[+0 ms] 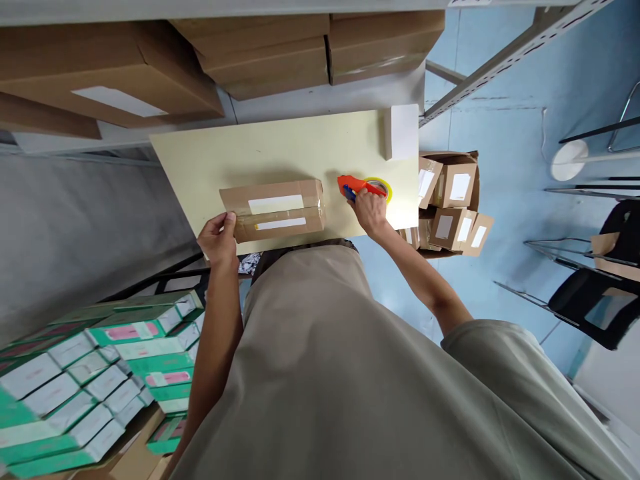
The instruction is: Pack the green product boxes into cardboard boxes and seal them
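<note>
A long brown cardboard box [280,208] lies on the pale yellow board [200,150], with clear tape along its middle and over its right end. Two white labels sit on its top, one on each side of the tape. My left hand [219,237] pinches the left end of the box, thumb on top. To the right of the box, my right hand [370,208] is closed around an orange tape dispenser [351,184] carrying a roll of tape with a yellow rim. The dispenser is apart from the box; its handle is mostly covered by my fingers.
A white block [403,132] stands at the board's back right corner. Large cartons [270,60] line the shelf behind. Right of the board, an open carton [470,193] holds several small labelled boxes. Stacked green boxes [100,380] are at lower left, black chairs [585,300] at far right.
</note>
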Demonstrator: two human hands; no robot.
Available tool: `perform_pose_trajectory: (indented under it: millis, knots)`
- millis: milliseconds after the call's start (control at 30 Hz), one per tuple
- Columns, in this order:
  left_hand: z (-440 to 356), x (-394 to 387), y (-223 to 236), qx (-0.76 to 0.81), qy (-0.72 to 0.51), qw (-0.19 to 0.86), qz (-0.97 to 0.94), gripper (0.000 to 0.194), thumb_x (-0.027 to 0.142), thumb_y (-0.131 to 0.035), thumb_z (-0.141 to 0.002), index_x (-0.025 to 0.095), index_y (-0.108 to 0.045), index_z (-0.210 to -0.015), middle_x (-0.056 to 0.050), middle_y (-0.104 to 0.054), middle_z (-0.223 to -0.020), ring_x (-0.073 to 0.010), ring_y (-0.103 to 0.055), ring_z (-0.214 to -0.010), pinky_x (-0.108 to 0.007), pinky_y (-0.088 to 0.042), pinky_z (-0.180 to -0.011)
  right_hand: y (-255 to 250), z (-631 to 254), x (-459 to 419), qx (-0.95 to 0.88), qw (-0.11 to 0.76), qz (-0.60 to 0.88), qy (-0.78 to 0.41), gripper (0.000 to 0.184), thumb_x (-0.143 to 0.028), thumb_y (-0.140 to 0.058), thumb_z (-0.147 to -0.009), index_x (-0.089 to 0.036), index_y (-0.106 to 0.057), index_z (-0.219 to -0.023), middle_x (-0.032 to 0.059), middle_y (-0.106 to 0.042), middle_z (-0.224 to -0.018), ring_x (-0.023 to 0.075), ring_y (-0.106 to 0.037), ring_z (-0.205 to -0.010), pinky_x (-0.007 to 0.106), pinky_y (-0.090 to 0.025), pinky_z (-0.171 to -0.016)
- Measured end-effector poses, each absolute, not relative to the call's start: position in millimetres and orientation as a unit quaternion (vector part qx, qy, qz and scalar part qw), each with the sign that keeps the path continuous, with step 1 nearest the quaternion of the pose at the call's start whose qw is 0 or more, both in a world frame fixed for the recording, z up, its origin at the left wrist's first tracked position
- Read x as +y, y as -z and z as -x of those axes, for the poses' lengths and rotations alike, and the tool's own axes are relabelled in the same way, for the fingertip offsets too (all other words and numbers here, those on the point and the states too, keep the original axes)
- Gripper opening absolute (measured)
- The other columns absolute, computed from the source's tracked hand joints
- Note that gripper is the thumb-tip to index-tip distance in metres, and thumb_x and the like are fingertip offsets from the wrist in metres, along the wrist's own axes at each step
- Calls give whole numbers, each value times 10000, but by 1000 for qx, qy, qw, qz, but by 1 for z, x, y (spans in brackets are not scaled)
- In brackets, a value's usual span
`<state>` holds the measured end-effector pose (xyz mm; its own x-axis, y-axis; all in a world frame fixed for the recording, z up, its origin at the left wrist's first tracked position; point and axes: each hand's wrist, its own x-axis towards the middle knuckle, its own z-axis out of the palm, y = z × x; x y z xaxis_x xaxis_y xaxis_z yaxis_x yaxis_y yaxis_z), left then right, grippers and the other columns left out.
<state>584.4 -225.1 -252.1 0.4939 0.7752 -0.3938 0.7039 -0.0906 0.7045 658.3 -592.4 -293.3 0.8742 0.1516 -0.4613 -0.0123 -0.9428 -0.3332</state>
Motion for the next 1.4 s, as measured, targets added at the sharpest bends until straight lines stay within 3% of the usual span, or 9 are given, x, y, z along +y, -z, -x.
perform_pose_trajectory:
  millis: [133, 333, 533, 667, 767, 967, 1100, 1233, 1400]
  knots:
    - [-581, -223, 257, 478, -30, 448, -755, 164, 121, -747, -1037, 53, -763, -1185, -67, -844, -1142, -152, -753, -1056, -333, -620, -1075, 322, -650, -608, 33, 163, 968, -189, 540, -473, -379, -1221, -32, -641, -1391, 286, -748, -1215, 405, -686, -1256, 682, -448, -1245]
    - [-575, -220, 257, 383, 9, 421, -822, 232, 278, -651, -1080, 114, -785, -1175, -94, -839, -1183, -220, -771, -1149, -309, -591, -1071, 299, -625, -592, 104, 184, 968, -137, 576, -457, -400, -1204, -9, -605, -1502, 343, -670, -1434, 433, -599, -1439, 700, -377, -1320]
    - [-580, -219, 248, 317, 100, 411, -849, 330, 422, -537, -1114, 174, -745, -1050, -123, -827, -1097, -288, -766, -1102, -382, -591, -1052, 250, -595, -502, 45, 386, 906, -167, 810, -799, -362, -1148, -141, -532, -1589, 259, -725, -1480, 385, -725, -1353, 542, -602, -1137]
    - [-591, -224, 242, 310, 187, 380, -851, 511, 617, -759, -983, 157, -759, -1206, -207, -825, -1252, -386, -771, -1222, -454, -593, -1064, 253, -598, -464, 131, 385, 893, -193, 948, -914, -536, -1034, -134, -510, -1572, 245, -796, -1309, 395, -786, -1175, 515, -632, -1016]
    - [-599, -224, 239, 306, 223, 318, -869, 606, 667, -828, -911, 130, -769, -1185, -265, -819, -1265, -450, -765, -1245, -479, -591, -1038, 257, -604, -465, 149, 386, 893, -176, 808, -845, -518, -1080, -160, -576, -1504, 181, -828, -1139, 351, -789, -1014, 446, -613, -923]
    - [-588, -197, 233, 220, 221, 373, -874, 374, 551, -682, -1033, 194, -765, -956, -168, -848, -1058, -369, -801, -1070, -378, -584, -895, 233, -601, -475, 86, 410, 898, -134, 563, -681, -471, -1143, -191, -706, -1291, 147, -802, -1134, 307, -754, -1056, 394, -592, -959]
    - [-575, -172, 234, 177, 140, 450, -864, 263, 355, -785, -960, 195, -798, -1168, -132, -853, -1166, -305, -810, -1012, -336, -609, -870, 223, -595, -475, 39, 393, 916, -63, 419, -597, -628, -1097, -203, -752, -1171, 184, -727, -1340, 309, -696, -1248, 425, -592, -1102]
    - [-569, -154, 243, 157, 92, 491, -852, 532, 127, -726, -925, 212, -758, -1450, -119, -826, -1367, -258, -810, -1087, -327, -640, -948, 237, -589, -470, 88, 393, 907, -125, 267, -455, -700, -1052, -196, -753, -1088, 141, -717, -1241, 235, -750, -970, 389, -653, -951]
    - [-557, -143, 260, 207, 144, 476, -843, 481, 103, -714, -947, 209, -799, -1409, -126, -863, -1256, -294, -839, -1068, -395, -638, -1035, 261, -575, -449, 112, 405, 893, -162, 125, -294, -692, -1018, -199, -734, -949, 95, -731, -1123, 184, -771, -872, 314, -671, -841]
